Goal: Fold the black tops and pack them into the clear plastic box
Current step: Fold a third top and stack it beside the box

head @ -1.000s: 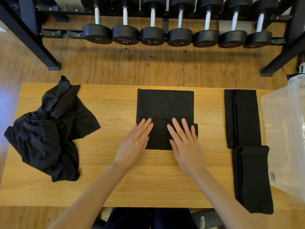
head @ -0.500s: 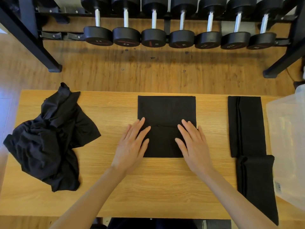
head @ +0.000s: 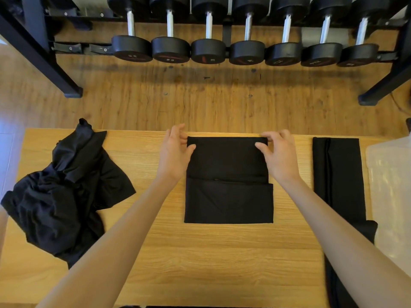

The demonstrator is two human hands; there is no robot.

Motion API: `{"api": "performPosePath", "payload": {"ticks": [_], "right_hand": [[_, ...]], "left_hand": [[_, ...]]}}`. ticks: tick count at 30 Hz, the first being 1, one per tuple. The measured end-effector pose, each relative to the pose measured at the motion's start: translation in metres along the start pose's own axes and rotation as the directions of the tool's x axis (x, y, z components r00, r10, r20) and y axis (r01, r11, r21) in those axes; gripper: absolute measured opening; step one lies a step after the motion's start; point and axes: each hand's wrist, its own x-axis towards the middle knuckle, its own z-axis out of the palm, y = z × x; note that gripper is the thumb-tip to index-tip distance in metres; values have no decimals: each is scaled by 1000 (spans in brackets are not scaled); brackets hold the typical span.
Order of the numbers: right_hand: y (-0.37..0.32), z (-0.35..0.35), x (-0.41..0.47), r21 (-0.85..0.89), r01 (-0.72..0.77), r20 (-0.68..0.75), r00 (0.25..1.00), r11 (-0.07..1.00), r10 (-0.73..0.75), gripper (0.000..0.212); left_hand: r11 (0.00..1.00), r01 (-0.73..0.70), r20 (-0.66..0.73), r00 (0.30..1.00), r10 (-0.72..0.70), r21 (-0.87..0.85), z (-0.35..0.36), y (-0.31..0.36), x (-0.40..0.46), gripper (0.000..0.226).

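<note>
A crumpled pile (head: 62, 192) of tops lies at the table's (head: 200, 258) left edge. My left hand (head: 174, 152) and right hand (head: 279, 153) pinch the far corners of the half-folded top (head: 228, 181) at the middle of the far edge. Folded tops (head: 339, 174) lie beside the box (head: 391, 196) at the right edge.

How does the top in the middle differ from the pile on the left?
The middle top lies flat, folded into a neat rectangle; the left pile is crumpled and unfolded. Both hands pinch the middle top's far corners; nothing touches the pile. Both are black, on the table.
</note>
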Motion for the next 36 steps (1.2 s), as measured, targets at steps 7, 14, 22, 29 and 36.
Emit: {"api": "performPosePath", "payload": {"ticks": [7,14,22,29,36], "right_hand": [[-9,-16,23,-95,19,164,986,995,-3,17],[-19,-35,24,82,-141,346,932,987,104,31],[-19,-53,-7,226,-56,244,970,972,0,12],[-6,-54,-57,231,5,64,998,973,-20,14],[1,-51,-116,419,24,20,999,908,-35,23]], "left_hand": [[984,52,113,991,-72,170,-14,6,24,30],[987,157,223,961,-161,40,-25,9,27,12],[989,95,186,980,-73,-112,-41,13,-4,8],[997,-48,100,993,54,-66,-51,12,-60,7],[983,-150,112,981,161,-102,-48,3,-120,11]]}}
